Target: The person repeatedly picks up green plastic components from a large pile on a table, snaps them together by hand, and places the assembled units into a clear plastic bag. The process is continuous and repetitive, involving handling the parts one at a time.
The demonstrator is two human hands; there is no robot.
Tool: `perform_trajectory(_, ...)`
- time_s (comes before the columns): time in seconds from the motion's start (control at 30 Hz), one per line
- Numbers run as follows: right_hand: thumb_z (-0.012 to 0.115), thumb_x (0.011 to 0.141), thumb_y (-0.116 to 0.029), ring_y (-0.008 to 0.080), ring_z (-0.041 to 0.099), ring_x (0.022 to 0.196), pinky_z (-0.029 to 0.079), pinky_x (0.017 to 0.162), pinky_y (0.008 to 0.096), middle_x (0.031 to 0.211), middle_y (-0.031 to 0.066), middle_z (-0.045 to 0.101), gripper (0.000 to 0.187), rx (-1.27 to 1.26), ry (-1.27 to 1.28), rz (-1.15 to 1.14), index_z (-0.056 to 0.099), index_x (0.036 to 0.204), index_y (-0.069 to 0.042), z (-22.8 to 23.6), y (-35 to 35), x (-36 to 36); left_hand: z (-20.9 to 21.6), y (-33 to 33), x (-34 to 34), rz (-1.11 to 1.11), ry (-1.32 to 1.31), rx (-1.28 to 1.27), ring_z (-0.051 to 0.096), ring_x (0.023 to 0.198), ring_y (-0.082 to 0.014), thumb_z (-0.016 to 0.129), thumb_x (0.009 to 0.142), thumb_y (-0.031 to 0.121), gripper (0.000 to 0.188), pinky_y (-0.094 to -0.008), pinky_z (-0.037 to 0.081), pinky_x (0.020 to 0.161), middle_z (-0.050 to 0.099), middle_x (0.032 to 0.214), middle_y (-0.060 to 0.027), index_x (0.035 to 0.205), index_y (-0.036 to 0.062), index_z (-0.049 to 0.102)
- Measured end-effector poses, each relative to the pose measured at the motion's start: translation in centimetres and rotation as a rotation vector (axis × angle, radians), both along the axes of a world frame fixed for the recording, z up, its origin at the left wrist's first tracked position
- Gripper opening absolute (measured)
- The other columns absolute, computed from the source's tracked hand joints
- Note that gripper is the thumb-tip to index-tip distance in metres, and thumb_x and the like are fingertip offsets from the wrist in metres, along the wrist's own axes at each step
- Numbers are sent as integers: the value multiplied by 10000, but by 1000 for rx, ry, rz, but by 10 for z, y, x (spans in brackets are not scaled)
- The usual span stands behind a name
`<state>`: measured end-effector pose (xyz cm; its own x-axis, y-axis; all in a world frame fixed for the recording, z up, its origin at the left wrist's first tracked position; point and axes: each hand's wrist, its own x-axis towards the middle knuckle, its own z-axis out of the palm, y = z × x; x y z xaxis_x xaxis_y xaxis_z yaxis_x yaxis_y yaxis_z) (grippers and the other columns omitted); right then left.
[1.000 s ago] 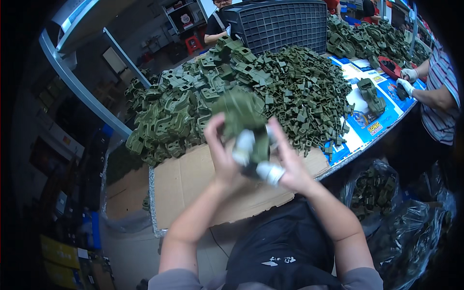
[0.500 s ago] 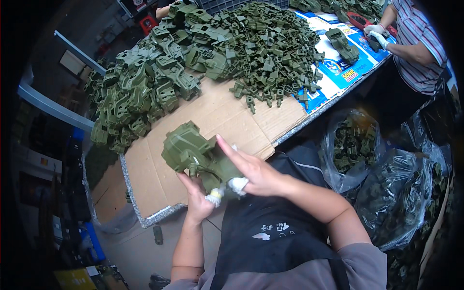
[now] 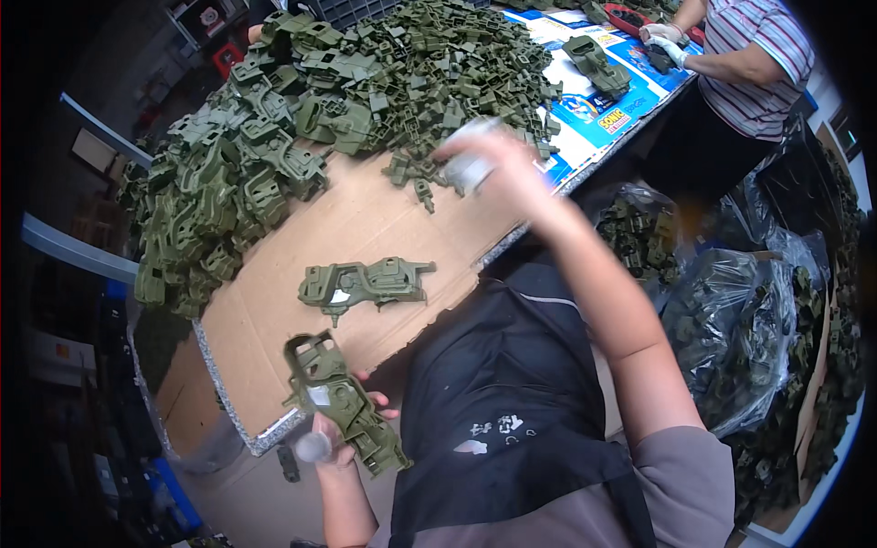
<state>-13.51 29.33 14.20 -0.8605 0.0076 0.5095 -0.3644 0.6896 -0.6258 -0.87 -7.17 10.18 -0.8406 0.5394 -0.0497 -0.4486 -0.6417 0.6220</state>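
Note:
My left hand (image 3: pixel 336 447) grips an olive-green plastic toy vehicle body (image 3: pixel 352 411) beyond the near edge of the table, tilted, with its hollowed side showing. A second green vehicle body (image 3: pixel 379 281) lies on the cardboard (image 3: pixel 274 315) just beyond it. Smeared by motion, my right hand (image 3: pixel 501 169) is over the near right edge of a heap of small green plastic parts (image 3: pixel 466 64); white wrapping shows on its fingers. Whether it holds or touches a part cannot be made out.
Larger green vehicle bodies (image 3: pixel 224 173) are piled at the left. A dark crate (image 3: pixel 352 9) stands at the back. Across the table corner, a co-worker in a striped shirt (image 3: pixel 758 46) handles parts with white-gloved hands. Clear plastic bags of parts (image 3: pixel 731 320) stand to my right.
Both hands were together on green vehicle bodies. Now one body lies on the cardboard, the left hand holds another lower down, and the right has swung away to the small parts. The view has shifted.

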Motion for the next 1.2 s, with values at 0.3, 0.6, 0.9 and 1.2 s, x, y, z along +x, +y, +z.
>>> perform_trajectory(0.3,531,754,-78,325,533,989,464,797,408,983,149,533,315,882,-14,-265,591,1056,-143,-46,198,-30,-46,58,-6,-378,-302,-370,621,942,-337,703,752,299,728,-442,546,783,536,1173,-228,1337,42,353)
perform_trajectory(0.6,723,701,-109,212,614,711,476,648,300,764,81,591,222,87,-233,176,597,875,-52,-29,26,125,-81,75,9,-412,-307,-433,532,1095,-167,649,834,290,664,-294,451,909,501,1258,-81,1370,56,334)
perform_trajectory(0.9,694,711,-84,300,602,713,494,604,371,775,131,600,230,-2,-405,269,638,931,-47,-97,-54,185,-80,82,0,-558,-213,-551,512,1017,-88,650,843,297,603,-236,428,846,525,1193,-17,1331,47,397)
perform_trajectory(1.2,661,712,-25,319,616,700,502,626,380,785,143,633,258,85,-536,325,639,968,-38,-88,-60,182,-83,78,-1,-598,-121,-528,512,1051,-100,656,839,234,584,-254,419,887,528,1208,-31,1323,30,403)
